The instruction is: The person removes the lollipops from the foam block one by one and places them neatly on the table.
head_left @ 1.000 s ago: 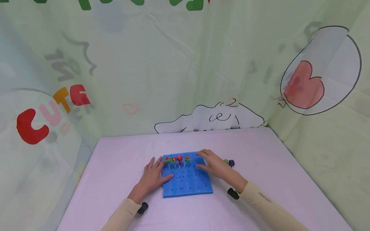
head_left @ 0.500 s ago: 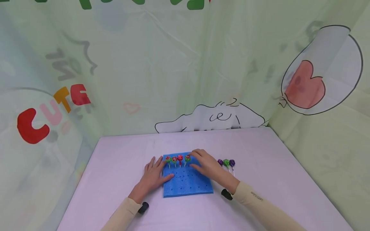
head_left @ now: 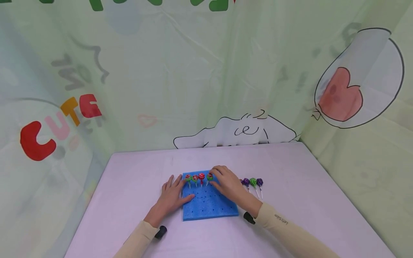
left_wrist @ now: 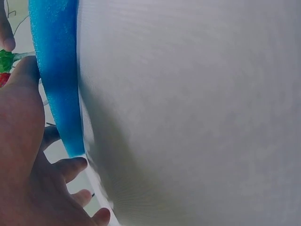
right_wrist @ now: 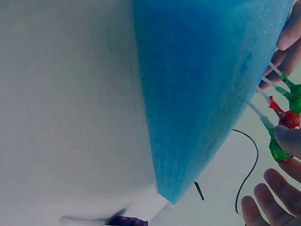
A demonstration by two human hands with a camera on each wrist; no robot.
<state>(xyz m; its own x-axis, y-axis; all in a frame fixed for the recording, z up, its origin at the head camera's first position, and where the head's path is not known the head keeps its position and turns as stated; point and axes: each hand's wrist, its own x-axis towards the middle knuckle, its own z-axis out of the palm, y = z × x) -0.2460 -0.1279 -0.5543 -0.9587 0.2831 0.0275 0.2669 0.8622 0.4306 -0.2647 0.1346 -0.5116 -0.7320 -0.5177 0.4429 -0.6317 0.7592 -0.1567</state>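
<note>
One blue board (head_left: 209, 209) holds four lollipops (head_left: 201, 176), with at least four loose lollipops (head_left: 253, 182) to its right, and one left hand (head_left: 170, 196) and one right hand (head_left: 229, 184) beside them.

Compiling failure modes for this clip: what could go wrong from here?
1. Neighbor bump: the right hand has thumb and fingers around the rightmost standing lollipop, close beside the red lollipop, and might knock it.
2. Loosened stick: that rightmost one leans, so a tug could work it loose from the blue board.
3. Sweep: loose lollipops lie on the table near the right hand; pulling back might scatter them.
</note>
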